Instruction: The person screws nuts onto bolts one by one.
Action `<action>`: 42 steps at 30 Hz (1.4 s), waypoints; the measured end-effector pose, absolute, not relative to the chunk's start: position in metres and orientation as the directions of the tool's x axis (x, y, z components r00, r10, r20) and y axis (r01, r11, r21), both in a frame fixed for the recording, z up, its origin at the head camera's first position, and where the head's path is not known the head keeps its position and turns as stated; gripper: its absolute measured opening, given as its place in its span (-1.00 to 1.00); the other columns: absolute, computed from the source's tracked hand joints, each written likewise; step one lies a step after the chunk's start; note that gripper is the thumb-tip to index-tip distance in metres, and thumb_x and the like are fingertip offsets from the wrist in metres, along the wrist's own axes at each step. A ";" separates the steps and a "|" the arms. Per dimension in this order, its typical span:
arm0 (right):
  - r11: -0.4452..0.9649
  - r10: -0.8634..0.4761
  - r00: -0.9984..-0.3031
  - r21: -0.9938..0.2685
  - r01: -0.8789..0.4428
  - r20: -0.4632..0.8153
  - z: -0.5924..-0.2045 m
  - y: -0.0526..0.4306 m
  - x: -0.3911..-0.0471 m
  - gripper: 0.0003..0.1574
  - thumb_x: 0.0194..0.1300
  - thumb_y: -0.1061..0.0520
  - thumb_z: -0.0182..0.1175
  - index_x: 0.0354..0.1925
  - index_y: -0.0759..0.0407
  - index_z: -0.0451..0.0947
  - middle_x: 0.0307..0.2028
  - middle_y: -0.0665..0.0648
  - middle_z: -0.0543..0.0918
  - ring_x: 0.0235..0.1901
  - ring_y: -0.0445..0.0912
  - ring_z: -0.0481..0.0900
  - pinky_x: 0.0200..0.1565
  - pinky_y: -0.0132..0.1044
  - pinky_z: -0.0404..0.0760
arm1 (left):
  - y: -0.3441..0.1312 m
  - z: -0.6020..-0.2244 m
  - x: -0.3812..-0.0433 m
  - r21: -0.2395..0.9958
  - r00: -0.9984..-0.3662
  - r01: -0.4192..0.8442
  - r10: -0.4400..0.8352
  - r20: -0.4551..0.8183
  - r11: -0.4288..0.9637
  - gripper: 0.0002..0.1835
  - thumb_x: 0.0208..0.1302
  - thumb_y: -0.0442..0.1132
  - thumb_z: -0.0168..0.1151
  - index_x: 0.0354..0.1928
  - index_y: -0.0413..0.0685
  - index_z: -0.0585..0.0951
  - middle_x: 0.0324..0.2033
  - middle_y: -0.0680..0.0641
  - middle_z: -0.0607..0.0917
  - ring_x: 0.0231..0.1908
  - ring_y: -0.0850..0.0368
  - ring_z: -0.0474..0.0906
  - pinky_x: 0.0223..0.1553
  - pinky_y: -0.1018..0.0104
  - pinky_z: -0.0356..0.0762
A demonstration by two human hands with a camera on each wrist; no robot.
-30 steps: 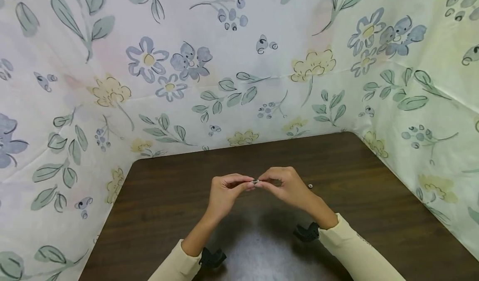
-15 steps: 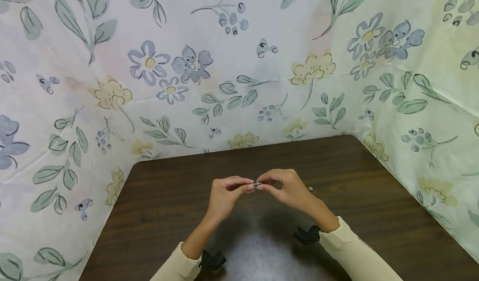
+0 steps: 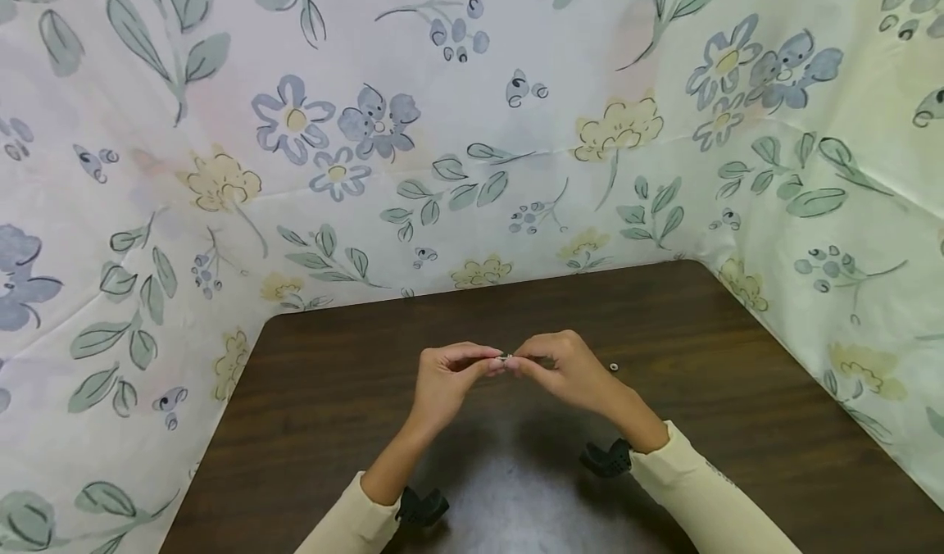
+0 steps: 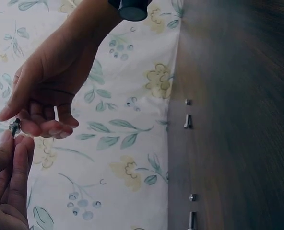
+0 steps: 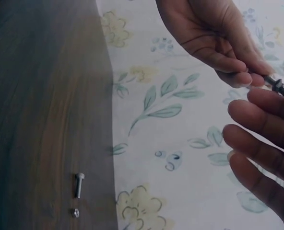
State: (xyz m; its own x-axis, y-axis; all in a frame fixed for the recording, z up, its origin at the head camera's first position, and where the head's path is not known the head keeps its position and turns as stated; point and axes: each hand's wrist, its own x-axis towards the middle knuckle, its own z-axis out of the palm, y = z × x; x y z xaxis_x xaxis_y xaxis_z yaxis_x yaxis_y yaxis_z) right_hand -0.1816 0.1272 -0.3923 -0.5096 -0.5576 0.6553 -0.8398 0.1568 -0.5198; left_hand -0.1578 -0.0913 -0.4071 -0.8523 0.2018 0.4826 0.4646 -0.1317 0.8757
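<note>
My left hand (image 3: 442, 386) pinches a small metal bolt (image 5: 268, 78) between thumb and fingertips, above the table. A hex nut (image 5: 278, 86) sits around the bolt's shank, near its free end. From the other side, the thumb and index finger of my right hand (image 3: 564, 370) close in on the nut, the two hands' fingertips meeting in the head view. The right hand's other fingers spread out loosely in the right wrist view. Fingers cover most of the bolt, and its head is hidden.
On the brown wooden table (image 3: 332, 423) lies a loose nut (image 3: 614, 366), right of my right hand. The left wrist view shows a bolt (image 4: 187, 121) and another bolt (image 4: 192, 221) lying by nuts. Floral cloth (image 3: 472, 128) surrounds the table's back and sides.
Half a second ago the right fingertips stood slightly farther from the left ones, showing more of the bolt; now they are close together again. The left hand keeps its hold.
</note>
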 end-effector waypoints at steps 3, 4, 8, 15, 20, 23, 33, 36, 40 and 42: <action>0.173 -0.574 -0.519 -0.525 -0.833 0.634 -0.392 0.128 -0.180 -0.87 0.30 0.27 0.39 -0.34 0.04 0.74 -0.43 -0.07 0.75 -0.48 -0.26 0.63 -0.43 -0.36 0.68 | -0.092 -0.408 -0.157 0.873 -0.852 0.472 0.193 0.487 -0.122 -0.89 0.24 -0.48 0.39 -0.21 -0.40 0.76 -0.31 -0.30 0.77 -0.33 0.02 0.79 -0.22 0.09 0.77; 0.179 -0.574 -0.524 -0.527 -0.831 0.630 -0.392 0.128 -0.180 -0.90 0.28 0.26 0.41 -0.32 0.05 0.75 -0.42 -0.08 0.75 -0.47 -0.28 0.63 -0.43 -0.35 0.69 | -0.092 -0.408 -0.157 0.873 -0.852 0.474 0.190 0.488 -0.116 -0.89 0.23 -0.47 0.40 -0.22 -0.41 0.76 -0.32 -0.29 0.77 -0.34 0.03 0.78 -0.22 0.10 0.77; 0.193 -0.550 -0.538 -0.530 -0.826 0.639 -0.393 0.127 -0.180 -0.88 0.23 0.23 0.46 -0.24 0.07 0.74 -0.38 -0.09 0.76 -0.44 -0.30 0.66 -0.41 -0.34 0.72 | -0.093 -0.409 -0.158 0.870 -0.849 0.480 0.188 0.493 -0.113 -0.88 0.25 -0.47 0.40 -0.22 -0.42 0.75 -0.32 -0.26 0.78 -0.34 -0.01 0.79 -0.22 0.08 0.77; 0.158 -0.525 -0.518 -0.521 -0.839 0.675 -0.392 0.126 -0.183 -0.73 0.21 0.26 0.46 -0.11 0.07 0.72 -0.31 -0.11 0.77 -0.37 -0.28 0.72 -0.32 -0.42 0.73 | -0.093 -0.409 -0.160 0.870 -0.849 0.478 0.191 0.493 -0.122 -0.92 0.25 -0.45 0.40 -0.23 -0.33 0.77 -0.32 -0.24 0.78 -0.33 -0.06 0.78 -0.22 0.05 0.77; 0.147 -0.531 -0.500 -0.507 -0.849 0.684 -0.393 0.126 -0.184 -0.75 0.22 0.32 0.44 -0.14 0.10 0.72 -0.34 -0.07 0.77 -0.42 -0.22 0.72 -0.34 -0.43 0.71 | -0.093 -0.409 -0.160 0.867 -0.846 0.483 0.194 0.497 -0.121 -0.92 0.25 -0.43 0.40 -0.24 -0.32 0.77 -0.32 -0.26 0.78 -0.34 -0.02 0.78 -0.20 0.05 0.77; 0.143 -0.537 -0.508 -0.521 -0.841 0.673 -0.394 0.127 -0.183 -0.80 0.26 0.30 0.41 -0.16 0.07 0.73 -0.37 -0.09 0.76 -0.45 -0.23 0.70 -0.37 -0.39 0.72 | -0.092 -0.410 -0.160 0.863 -0.840 0.490 0.199 0.505 -0.124 -0.92 0.25 -0.44 0.40 -0.24 -0.33 0.77 -0.32 -0.26 0.78 -0.34 -0.02 0.79 -0.21 0.05 0.77; 0.192 -0.539 -0.529 -0.515 -0.835 0.656 -0.396 0.125 -0.184 -0.72 0.41 0.32 0.25 -0.35 -0.04 0.69 -0.49 -0.10 0.70 -0.58 -0.29 0.50 -0.49 -0.42 0.58 | -0.091 -0.408 -0.160 0.862 -0.838 0.489 0.203 0.506 -0.132 -0.92 0.24 -0.46 0.40 -0.24 -0.36 0.76 -0.32 -0.28 0.78 -0.33 -0.02 0.79 -0.22 0.05 0.77; 0.220 -0.529 -0.554 -0.527 -0.821 0.643 -0.395 0.125 -0.183 -0.78 0.44 0.27 0.24 -0.31 -0.02 0.69 -0.48 -0.12 0.69 -0.57 -0.31 0.50 -0.51 -0.44 0.55 | -0.091 -0.408 -0.160 0.860 -0.836 0.493 0.199 0.511 -0.133 -0.91 0.24 -0.47 0.39 -0.24 -0.38 0.76 -0.32 -0.30 0.77 -0.33 -0.01 0.79 -0.22 0.05 0.77; 0.212 -0.519 -0.580 -0.564 -0.798 0.627 -0.393 0.125 -0.181 -0.89 0.40 0.20 0.31 -0.11 0.06 0.69 -0.35 -0.09 0.75 -0.41 -0.27 0.68 -0.37 -0.38 0.70 | -0.092 -0.407 -0.160 0.860 -0.840 0.494 0.183 0.511 -0.131 -0.91 0.24 -0.47 0.39 -0.24 -0.39 0.76 -0.33 -0.31 0.77 -0.35 0.00 0.79 -0.23 0.08 0.77; 0.189 -0.519 -0.569 -0.563 -0.804 0.638 -0.392 0.125 -0.181 -0.80 0.34 0.21 0.37 -0.06 0.10 0.67 -0.28 -0.05 0.77 -0.33 -0.25 0.73 -0.29 -0.34 0.74 | -0.092 -0.407 -0.160 0.861 -0.843 0.492 0.178 0.508 -0.130 -0.92 0.23 -0.47 0.40 -0.25 -0.38 0.76 -0.33 -0.30 0.77 -0.36 0.00 0.78 -0.23 0.08 0.77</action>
State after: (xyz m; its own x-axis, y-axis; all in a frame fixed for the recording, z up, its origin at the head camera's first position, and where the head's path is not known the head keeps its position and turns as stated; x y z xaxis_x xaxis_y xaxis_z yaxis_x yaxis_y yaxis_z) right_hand -0.1805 0.1251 -0.3917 -0.5689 -0.5191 0.6378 -0.8043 0.1894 -0.5633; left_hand -0.1600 -0.0922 -0.4073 -0.8426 0.1778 0.5084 0.4921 -0.1297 0.8608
